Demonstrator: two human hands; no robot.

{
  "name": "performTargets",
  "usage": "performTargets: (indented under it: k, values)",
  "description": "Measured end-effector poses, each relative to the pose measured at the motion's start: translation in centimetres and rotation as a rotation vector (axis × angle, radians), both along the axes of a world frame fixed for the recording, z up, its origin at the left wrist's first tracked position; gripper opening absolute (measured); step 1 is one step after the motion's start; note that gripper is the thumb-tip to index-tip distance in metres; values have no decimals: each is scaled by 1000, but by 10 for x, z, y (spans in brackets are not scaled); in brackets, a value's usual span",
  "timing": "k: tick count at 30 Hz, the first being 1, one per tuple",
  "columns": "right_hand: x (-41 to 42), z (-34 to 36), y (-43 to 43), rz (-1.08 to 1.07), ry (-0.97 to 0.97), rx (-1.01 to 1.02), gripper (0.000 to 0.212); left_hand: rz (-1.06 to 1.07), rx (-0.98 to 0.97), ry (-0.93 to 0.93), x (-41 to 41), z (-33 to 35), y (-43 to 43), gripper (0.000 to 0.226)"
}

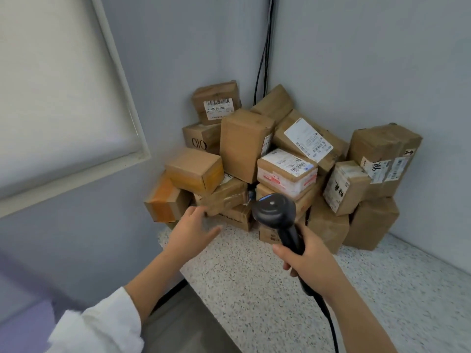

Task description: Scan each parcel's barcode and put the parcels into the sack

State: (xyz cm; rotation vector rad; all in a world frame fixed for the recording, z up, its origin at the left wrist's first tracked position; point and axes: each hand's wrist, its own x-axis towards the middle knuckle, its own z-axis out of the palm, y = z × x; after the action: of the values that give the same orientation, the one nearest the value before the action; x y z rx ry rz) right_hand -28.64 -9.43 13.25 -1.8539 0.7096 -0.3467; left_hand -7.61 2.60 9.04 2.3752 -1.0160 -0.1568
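Several brown cardboard parcels (244, 143) are piled in the corner on a speckled floor (254, 289); some show white barcode labels, like the white-topped parcel (286, 171) in the middle. My right hand (304, 261) grips the handle of a black barcode scanner (276, 212), whose head points at the pile. My left hand (190, 230) reaches forward with fingers spread and relaxed, just short of a tape-wrapped parcel (224, 194) at the pile's lower left, holding nothing. No sack is in view.
Grey walls meet behind the pile, with black cables (262, 59) running down the corner. A window with a white blind (56, 85) is on the left wall. The scanner's cord (328, 319) trails down past my right forearm.
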Motion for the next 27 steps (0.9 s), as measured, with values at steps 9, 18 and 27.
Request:
performTargets:
  k: [9,18,27]
  values:
    - [89,-3,21,-146,24,-5,28,53,74,-19,123,4,-38,111]
    - [108,0,25,-249,65,-32,24,170,177,127,185,10,-83,142]
    - [123,1,27,-256,96,-34,23,100,346,233,208,6,-86,147]
